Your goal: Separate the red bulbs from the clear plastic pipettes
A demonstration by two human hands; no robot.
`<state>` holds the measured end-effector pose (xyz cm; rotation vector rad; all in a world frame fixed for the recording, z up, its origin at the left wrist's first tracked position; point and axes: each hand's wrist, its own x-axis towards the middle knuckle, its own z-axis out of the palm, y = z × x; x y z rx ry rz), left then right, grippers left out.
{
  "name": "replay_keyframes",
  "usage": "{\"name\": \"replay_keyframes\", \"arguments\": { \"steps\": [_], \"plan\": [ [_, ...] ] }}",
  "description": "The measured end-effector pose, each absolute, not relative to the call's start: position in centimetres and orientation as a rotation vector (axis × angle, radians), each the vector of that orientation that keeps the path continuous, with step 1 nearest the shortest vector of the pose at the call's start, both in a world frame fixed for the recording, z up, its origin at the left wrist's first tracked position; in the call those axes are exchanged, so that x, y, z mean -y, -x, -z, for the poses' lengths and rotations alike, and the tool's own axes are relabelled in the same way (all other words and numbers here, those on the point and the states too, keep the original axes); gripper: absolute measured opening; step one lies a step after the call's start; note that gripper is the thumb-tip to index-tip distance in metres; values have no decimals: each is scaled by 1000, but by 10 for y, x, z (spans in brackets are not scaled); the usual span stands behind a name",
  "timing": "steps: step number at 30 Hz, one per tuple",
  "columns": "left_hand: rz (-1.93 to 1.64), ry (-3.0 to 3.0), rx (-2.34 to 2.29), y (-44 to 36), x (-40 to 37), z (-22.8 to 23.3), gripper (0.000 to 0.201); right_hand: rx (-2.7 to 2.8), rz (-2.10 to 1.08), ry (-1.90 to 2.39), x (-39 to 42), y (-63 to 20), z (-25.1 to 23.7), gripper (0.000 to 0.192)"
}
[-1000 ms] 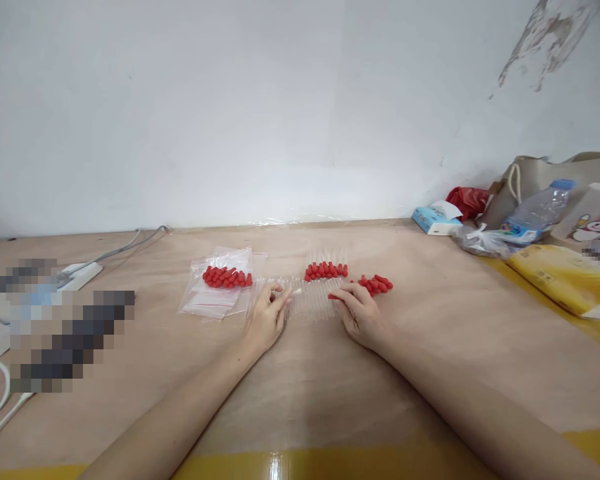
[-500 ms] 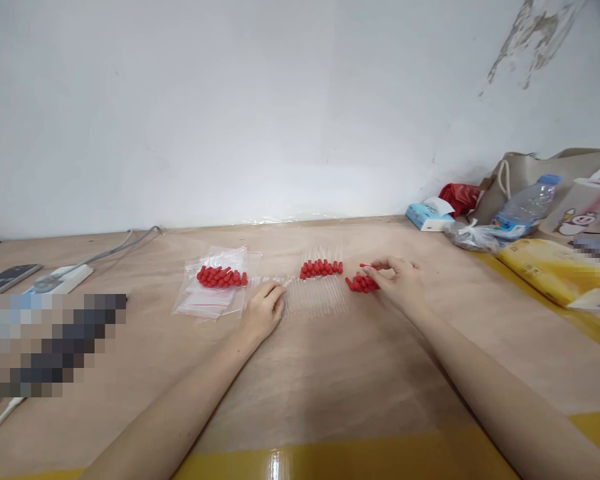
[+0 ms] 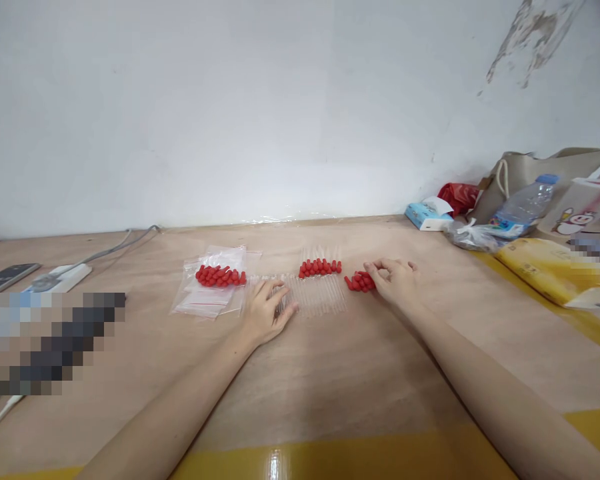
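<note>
My left hand [image 3: 267, 310] rests over the left part of a row of thin clear tubes [image 3: 320, 297], its thumb and fingers spread and nothing gripped. At the far side of that row, several red rubber bulbs [image 3: 320, 268] sit side by side, with more clear tubes [image 3: 323, 252] showing behind them. To the right, my right hand [image 3: 393, 280] has its thumb and fingers bent together at the edge of a small heap of red bulbs [image 3: 359, 282]. Whether a bulb is between those fingertips is hidden. Another heap of red bulbs [image 3: 220, 276] lies on clear zip bags [image 3: 205, 300] at the left.
A power strip [image 3: 70, 280], a phone [image 3: 10, 279] and cables lie at the left. On the right are a tissue pack [image 3: 429, 217], a plastic bottle [image 3: 525, 207], a grey bag [image 3: 565, 167] and a yellow packet [image 3: 535, 267]. The wall stands behind the table.
My left hand has opened, its thumb moving away from the fingers that were pinched over the tubes. My right hand, which held up a red bulb, has shifted slightly; that bulb no longer shows clearly.
</note>
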<state>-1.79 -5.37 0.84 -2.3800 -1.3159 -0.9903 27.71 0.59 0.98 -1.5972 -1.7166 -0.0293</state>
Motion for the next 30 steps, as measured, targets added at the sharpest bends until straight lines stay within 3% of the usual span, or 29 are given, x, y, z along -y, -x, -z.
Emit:
{"name": "replay_keyframes", "arguments": {
  "steps": [5,12,19,30],
  "plan": [
    [982,2212,1399,22,59,-12,19,1645,61,1611,-4,-278,-16,43],
    [930,2208,1443,25,57,-13,18,2017,169,1746,-17,-234,-53,28],
    [933,2180,1454,27,58,-12,18,2122,-16,2048,-45,-184,-56,30],
    [963,2164,1460,26,59,-9,15,2010,-227,2211,-56,-169,-59,18]
  ]
}}
